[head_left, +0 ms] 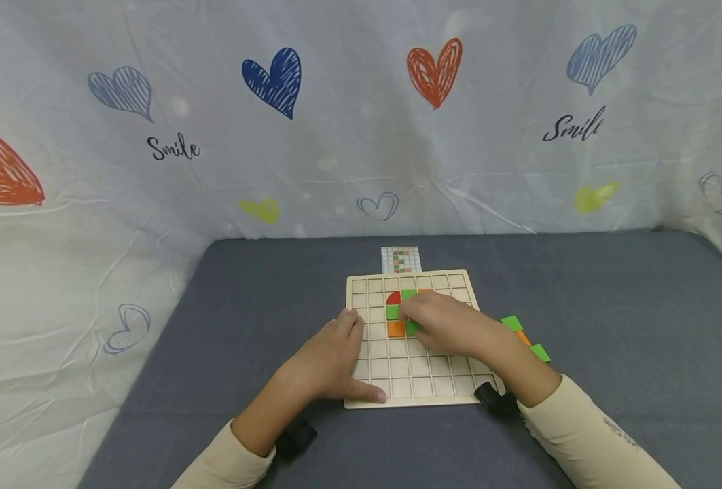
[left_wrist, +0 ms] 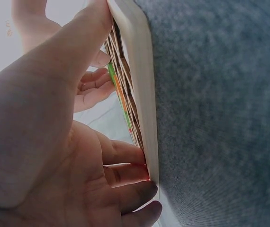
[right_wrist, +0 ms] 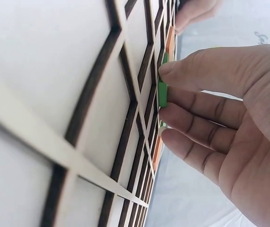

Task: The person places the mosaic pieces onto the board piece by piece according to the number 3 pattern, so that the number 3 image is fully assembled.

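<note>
On the grid board (head_left: 452, 280), right-hand fingers (right_wrist: 196, 73) pinching a green tile (right_wrist: 163, 93).

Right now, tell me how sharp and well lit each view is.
Head view: even, soft light, sharp on the grid board, edges bowed. Left wrist view: the left hand looms dim and soft. Right wrist view: near board cells blur; the green tile is crisper.

Pale wooden grid board (head_left: 367, 285) on grey cloth, green tiles (head_left: 392, 312), orange tile (head_left: 395, 329), red piece (head_left: 392, 297); heart-patterned white backdrop (head_left: 361, 122).
</note>
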Demonstrator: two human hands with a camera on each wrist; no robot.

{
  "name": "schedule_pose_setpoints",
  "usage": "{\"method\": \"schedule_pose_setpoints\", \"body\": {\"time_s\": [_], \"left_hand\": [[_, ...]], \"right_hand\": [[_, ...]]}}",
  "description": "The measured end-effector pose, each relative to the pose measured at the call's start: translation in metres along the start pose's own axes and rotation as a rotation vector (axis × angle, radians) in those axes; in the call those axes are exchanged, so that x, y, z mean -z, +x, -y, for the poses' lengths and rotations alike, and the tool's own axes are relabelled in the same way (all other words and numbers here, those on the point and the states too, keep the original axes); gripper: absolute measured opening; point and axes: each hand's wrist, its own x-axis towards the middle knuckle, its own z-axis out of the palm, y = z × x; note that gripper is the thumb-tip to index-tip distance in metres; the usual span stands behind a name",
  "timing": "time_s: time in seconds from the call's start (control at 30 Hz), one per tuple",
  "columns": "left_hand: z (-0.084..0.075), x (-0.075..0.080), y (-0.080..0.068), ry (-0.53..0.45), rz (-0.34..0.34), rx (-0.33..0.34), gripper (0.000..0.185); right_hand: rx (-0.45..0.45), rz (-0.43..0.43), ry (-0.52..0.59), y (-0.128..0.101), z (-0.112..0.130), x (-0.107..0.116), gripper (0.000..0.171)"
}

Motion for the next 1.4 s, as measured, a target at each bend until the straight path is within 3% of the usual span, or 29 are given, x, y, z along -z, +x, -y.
{"method": "schedule_pose_setpoints", "body": {"time_s": [0.3,0.5,0.7,1.03,1.27,1.4], "left_hand": [[-0.001,-0.001,0.0,0.004,-0.001,-0.008,0.123],[-0.002,-0.002,0.001,0.002,-0.015,-0.017,0.124],[-0.003,-0.001,0.001,-0.019,-0.006,-0.008,0.123],[-0.003,0.001,-0.001,-0.005,-0.016,-0.015,0.121],[-0.003,0.001,-0.001,-0.016,-0.007,0.01,0.123],[-0.001,0.0,-0.001,-0.015,-0.015,0.008,0.122]], "right_hand": [[0.052,-0.031,-0.006,-0.001,-0.002,-0.003,0.019],[0.028,-0.04,0.011,-0.011,-0.003,-0.001,0.018],[-0.028,-0.063,0.05,-0.043,-0.023,0.009,0.014],[-0.211,-0.077,0.042,-0.115,-0.068,0.024,0.016],[-0.269,-0.052,0.03,-0.143,-0.075,0.026,0.035],[-0.271,-0.018,0.026,-0.151,-0.074,0.026,0.029]]}}
